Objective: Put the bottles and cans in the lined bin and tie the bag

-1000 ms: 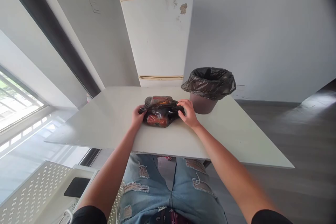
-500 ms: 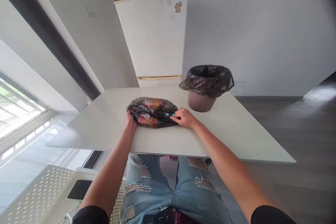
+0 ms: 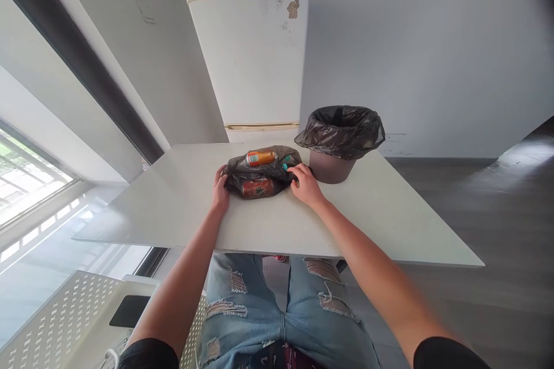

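A thin black plastic bag (image 3: 237, 168) lies on the white table, with an orange can (image 3: 261, 158) toward its back and a red can (image 3: 258, 187) toward its front. Near the bag's right side a teal bottle cap (image 3: 285, 167) shows. My left hand (image 3: 220, 189) grips the bag's left end, fingers closed on the plastic. At the right end, my right hand (image 3: 305, 184) has its fingers closed on the bag beside the teal cap. The fingertips of both hands are partly hidden by the plastic.
A brownish bin (image 3: 331, 167) lined with a black bag stands on the white table (image 3: 381, 225), just right of my right hand. Behind the table is a white refrigerator (image 3: 255, 57). At lower left, a dark phone-like object (image 3: 129, 311) lies on a white perforated surface.
The bag with the cans has shifted back and slightly right, and its plastic has moved so the cans show more clearly. Both hands have moved back with it.
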A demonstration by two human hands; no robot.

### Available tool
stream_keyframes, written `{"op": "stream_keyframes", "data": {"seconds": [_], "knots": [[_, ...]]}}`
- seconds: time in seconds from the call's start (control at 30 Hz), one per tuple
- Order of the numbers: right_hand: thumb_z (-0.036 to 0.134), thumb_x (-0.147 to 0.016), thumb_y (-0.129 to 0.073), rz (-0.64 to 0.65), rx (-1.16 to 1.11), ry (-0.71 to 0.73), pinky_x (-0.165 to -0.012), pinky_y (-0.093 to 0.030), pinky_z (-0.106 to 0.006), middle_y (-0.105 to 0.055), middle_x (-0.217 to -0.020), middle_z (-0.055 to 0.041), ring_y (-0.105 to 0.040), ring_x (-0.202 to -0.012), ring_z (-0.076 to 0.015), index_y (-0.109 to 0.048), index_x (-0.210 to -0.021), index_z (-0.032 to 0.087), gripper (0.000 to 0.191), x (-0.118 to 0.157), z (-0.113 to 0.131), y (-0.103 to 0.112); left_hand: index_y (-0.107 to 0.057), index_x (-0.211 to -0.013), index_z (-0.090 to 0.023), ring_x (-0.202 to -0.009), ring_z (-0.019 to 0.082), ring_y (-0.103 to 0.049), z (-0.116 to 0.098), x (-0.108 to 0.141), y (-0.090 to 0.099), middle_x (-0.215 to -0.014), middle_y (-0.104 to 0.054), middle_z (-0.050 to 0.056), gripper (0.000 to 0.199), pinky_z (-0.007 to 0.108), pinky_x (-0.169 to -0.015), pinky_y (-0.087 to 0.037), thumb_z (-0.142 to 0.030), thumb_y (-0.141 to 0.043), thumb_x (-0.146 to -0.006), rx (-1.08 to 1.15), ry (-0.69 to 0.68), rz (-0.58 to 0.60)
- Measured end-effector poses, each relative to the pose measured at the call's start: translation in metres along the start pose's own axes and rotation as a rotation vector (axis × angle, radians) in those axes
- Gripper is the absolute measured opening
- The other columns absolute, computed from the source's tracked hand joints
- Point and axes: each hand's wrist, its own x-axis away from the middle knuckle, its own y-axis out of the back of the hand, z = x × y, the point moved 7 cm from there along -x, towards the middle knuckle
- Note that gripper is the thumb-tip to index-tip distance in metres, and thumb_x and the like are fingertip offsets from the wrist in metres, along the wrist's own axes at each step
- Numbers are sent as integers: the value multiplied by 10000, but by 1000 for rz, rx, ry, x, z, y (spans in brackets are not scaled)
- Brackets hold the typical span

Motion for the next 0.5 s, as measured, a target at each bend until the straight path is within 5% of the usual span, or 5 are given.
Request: {"op": "stream_keyframes", "data": {"seconds": [0.17, 0.3, 0.4, 0.5], "knots": [[39, -863, -456, 63, -174, -21, -1158, -464, -526, -588, -1468, -169, -561, -1333, -317, -601, -1413, 173, 584, -5, -9, -20, -688, -1338, -301, -1121, 247, -678, -2, 6, -15, -1284, -698, 75, 658, 343, -985, -548, -309, -908, -718, -305, -47, 143], [36, -869, -436, 190, -251, 6, -988, -558, -417, -746, -1186, -111, -698, -1053, -246, -682, -1326, 195, 543, -3, -5, -27, -728, -1288, -270, -1144, 280, -674, 2, 4, -16, -1260, -721, 76, 629, 413, -1057, -542, -126, -802, -680, -321, -32, 162], [70, -889, -456, 386, -400, 98, -805, -558, -313, -749, -899, -8, -660, -755, -165, -660, -1395, 260, 578, 8, 17, -27, -753, -1238, -252, -1233, 294, -642, 2, 1, -13, -1260, -728, 65, 601, 434, -1141, -498, -77, -693, -666, -303, -56, 148], [198, -965, -506, 597, -640, 190, -727, -529, -281, -749, -946, 2, -593, -670, -133, -552, -1508, 305, 555, 21, 42, -28, -749, -1244, -257, -1284, 293, -618, 2, 0, -11, -1295, -721, 55, 614, 446, -1181, -468, -81, -639, -667, -289, -80, 132]]}}
